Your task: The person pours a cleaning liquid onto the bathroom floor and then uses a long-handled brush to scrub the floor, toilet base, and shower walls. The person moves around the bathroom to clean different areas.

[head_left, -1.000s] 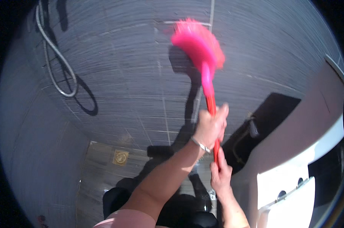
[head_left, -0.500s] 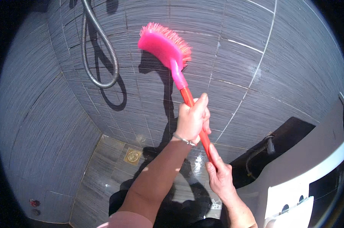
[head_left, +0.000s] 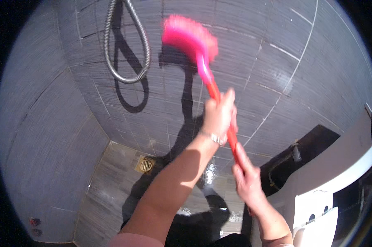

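Note:
A long-handled scrub brush (head_left: 190, 39) with a bright pink head, pink bristles and a red pole is raised in front of the grey tiled wall (head_left: 243, 37). Its head is smeared by motion, and I cannot tell whether the bristles touch the tiles. My left hand (head_left: 219, 117) is wrapped round the upper part of the red pole, a bracelet on its wrist. Lower down, my right hand (head_left: 247, 175) grips the same pole, thumb and forefinger along it.
A metal shower hose (head_left: 147, 53) hangs in a loop left of the brush. On the wet floor (head_left: 108, 181) is a square brass drain (head_left: 145, 165). At right stands a white basin (head_left: 317, 168) with a pipe (head_left: 296, 152) behind it. Another wall (head_left: 33, 123) rises at left.
Both hands and the brush have moved right and a little up in the picture. The hose and wall also appear shifted right. Both grips on the pole stay closed.

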The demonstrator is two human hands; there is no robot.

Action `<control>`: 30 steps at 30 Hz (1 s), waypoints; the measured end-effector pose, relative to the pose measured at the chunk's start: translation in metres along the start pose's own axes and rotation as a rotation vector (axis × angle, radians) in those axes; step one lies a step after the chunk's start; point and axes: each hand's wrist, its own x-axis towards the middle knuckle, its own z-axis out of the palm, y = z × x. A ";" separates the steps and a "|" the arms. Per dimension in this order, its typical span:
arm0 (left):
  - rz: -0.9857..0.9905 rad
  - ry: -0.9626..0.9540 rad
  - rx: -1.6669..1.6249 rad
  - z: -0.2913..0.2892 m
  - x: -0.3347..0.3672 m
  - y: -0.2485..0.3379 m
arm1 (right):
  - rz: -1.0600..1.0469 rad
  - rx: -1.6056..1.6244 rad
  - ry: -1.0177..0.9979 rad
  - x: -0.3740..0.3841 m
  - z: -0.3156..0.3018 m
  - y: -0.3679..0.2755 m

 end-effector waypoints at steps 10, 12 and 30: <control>-0.231 0.416 -0.239 -0.104 -0.023 -0.069 | 0.128 -0.116 -0.328 -0.020 0.038 0.033; -0.034 0.199 -0.234 -0.069 0.000 0.008 | 0.052 -0.017 -0.202 0.017 0.032 -0.015; -0.061 0.175 -0.269 -0.094 0.006 0.005 | 0.008 -0.204 -0.235 0.019 0.058 -0.008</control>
